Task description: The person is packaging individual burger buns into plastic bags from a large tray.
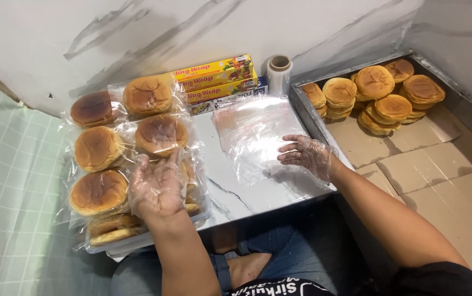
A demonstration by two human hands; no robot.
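Marble-look top (247,192), white w/ grey veins, set against a matching wall; green checked cloth (11,181) at left edge.

Item 1 — left hand (158,186): in clear plastic glove, palm up, fingers spread wide and slightly curled, holding nothing. Hovers over the wrapped buns (100,148), right col. of the stack; contact w/ the wrap can't be told.

Item 2 — right hand (306,155): gloved likewise, palm down, fingers loosely spread, tips resting on right edge of the film (252,137). No grip seen.

Item 3 — film: clear sheet lying flat on the top, centre, between the two hands, crinkled at its near edge.

Item 4 — wrapped buns: browned tops, each in clear wrap, piled approx. two cols. on a tray (137,241) at left, near edge overhanging the top.

Item 5 — loose buns (376,82): unwrapped, stacked in far corner of a metal bin (302,104) at right; bin floor lined w/ brown card (439,181).

Item 6 — wrap boxes (217,79): two long yellow cartons, stacked, by the wall behind the film. Film roll (279,71) upright just beside them, right.

Person seated — blue jeans, dark top, knees under the top's near edge.
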